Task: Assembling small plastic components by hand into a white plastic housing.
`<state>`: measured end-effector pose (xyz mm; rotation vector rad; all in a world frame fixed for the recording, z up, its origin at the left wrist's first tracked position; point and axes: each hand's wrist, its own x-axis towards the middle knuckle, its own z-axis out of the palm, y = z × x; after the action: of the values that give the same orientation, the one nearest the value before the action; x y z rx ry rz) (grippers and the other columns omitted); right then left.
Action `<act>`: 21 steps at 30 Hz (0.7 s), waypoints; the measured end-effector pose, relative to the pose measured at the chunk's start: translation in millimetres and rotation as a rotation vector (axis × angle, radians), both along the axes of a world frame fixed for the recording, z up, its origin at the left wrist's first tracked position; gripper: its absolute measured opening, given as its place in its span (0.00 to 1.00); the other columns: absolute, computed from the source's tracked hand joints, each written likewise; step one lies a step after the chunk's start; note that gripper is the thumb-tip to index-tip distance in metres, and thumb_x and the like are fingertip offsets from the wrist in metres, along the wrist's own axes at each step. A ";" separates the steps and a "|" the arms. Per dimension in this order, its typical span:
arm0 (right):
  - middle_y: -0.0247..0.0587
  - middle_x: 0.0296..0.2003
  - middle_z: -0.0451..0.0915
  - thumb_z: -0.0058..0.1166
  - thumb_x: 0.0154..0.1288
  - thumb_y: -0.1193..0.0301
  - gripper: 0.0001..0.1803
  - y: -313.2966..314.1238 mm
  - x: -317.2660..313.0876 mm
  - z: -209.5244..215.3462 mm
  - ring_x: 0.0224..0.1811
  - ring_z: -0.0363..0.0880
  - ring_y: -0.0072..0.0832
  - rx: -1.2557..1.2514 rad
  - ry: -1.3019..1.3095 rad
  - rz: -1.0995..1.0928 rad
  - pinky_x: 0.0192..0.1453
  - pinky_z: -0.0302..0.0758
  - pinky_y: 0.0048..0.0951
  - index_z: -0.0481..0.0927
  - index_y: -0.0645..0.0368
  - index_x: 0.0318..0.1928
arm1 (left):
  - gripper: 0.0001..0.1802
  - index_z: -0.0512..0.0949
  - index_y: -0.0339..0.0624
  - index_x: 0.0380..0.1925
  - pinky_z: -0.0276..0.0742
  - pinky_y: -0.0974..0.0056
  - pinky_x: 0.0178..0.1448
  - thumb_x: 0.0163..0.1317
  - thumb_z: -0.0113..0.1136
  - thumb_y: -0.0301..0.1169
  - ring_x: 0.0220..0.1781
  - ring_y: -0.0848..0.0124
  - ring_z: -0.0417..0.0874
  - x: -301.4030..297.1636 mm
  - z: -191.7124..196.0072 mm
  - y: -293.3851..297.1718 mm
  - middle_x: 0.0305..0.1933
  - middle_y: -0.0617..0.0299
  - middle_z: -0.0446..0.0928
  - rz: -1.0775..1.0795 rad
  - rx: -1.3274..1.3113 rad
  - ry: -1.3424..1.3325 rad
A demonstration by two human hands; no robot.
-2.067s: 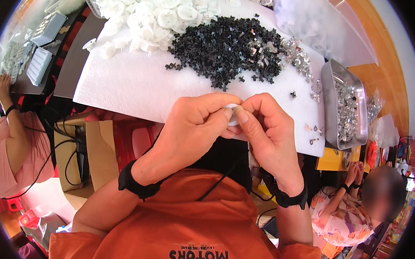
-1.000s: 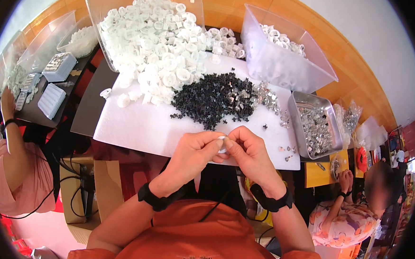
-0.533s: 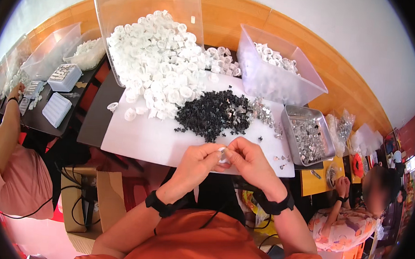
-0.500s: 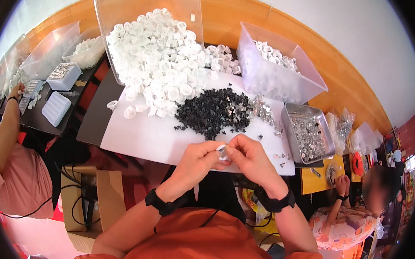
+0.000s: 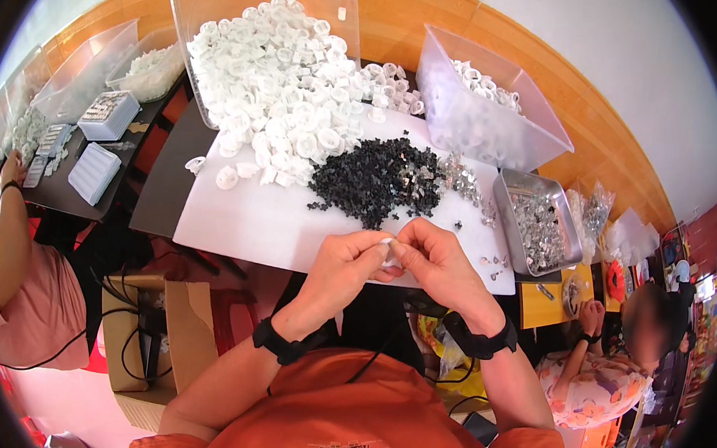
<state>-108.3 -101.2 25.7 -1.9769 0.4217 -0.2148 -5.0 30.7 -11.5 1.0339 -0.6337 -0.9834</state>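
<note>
My left hand (image 5: 341, 274) and my right hand (image 5: 438, 266) meet above the near edge of a white sheet (image 5: 252, 217), fingertips pinched together on one small white plastic cap (image 5: 389, 251). Most of the cap is hidden by my fingers. Beyond my hands lies a heap of small black parts (image 5: 378, 178), and further back a big pile of white caps (image 5: 276, 88) spills out of a tipped clear bin (image 5: 193, 0). A few shiny metal bits (image 5: 494, 265) lie to the right of my right hand.
A clear tub (image 5: 536, 136) with white caps stands at the back right, a metal tray (image 5: 507, 212) of shiny parts beside it. Grey boxes (image 5: 95, 171) and more tubs sit on the dark table at left. One person sits at left (image 5: 22, 285), another at lower right (image 5: 603, 379).
My hands stayed together on the cap, fingers shifting slightly. The view has tilted up, so more of the table and bins shows.
</note>
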 end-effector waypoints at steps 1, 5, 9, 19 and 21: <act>0.33 0.20 0.71 0.50 0.66 0.73 0.08 0.9 -0.5 0.3 0.23 0.63 0.16 -0.006 -0.003 -0.001 0.26 0.64 0.22 0.71 0.64 0.31 | 0.14 0.76 0.31 0.48 0.81 0.70 0.44 0.68 0.49 0.29 0.40 0.71 0.83 -0.8 -1.0 -0.8 0.41 0.57 0.80 0.003 0.009 0.000; 0.31 0.20 0.71 0.52 0.64 0.74 0.07 -0.6 2.1 16.1 0.23 0.65 0.16 -0.071 0.032 0.017 0.27 0.65 0.22 0.72 0.64 0.30 | 0.20 0.70 0.29 0.54 0.81 0.67 0.45 0.68 0.51 0.32 0.42 0.66 0.83 -2.8 -6.1 -1.4 0.43 0.53 0.79 0.006 0.000 0.014; 0.26 0.18 0.71 0.52 0.62 0.73 0.05 -40.2 12.7 65.1 0.19 0.67 0.13 -0.141 0.098 -0.104 0.21 0.65 0.19 0.75 0.58 0.29 | 0.35 0.54 0.29 0.65 0.79 0.63 0.50 0.67 0.54 0.38 0.47 0.62 0.81 -2.0 2.4 2.0 0.49 0.46 0.75 0.026 0.016 -0.024; 0.35 0.28 0.76 0.47 0.59 0.72 0.06 -116.8 80.3 141.5 0.23 0.73 0.18 -0.391 -0.005 -0.269 0.21 0.68 0.21 0.75 0.59 0.36 | 0.18 0.69 0.29 0.54 0.77 0.66 0.52 0.69 0.49 0.31 0.49 0.67 0.81 -5.2 -9.5 -4.4 0.46 0.51 0.77 0.029 0.033 -0.071; 0.36 0.32 0.77 0.48 0.60 0.73 0.13 -90.2 109.0 132.6 0.25 0.75 0.17 -0.413 0.116 -0.073 0.22 0.70 0.20 0.75 0.62 0.45 | 0.18 0.70 0.29 0.53 0.77 0.66 0.52 0.69 0.49 0.30 0.49 0.67 0.81 -3.7 -13.2 -2.6 0.46 0.52 0.77 0.036 0.054 -0.090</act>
<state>0.7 -191.5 158.3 -2.3891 0.5597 -0.2496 -8.7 28.1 -24.6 1.1387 -0.6626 -0.9309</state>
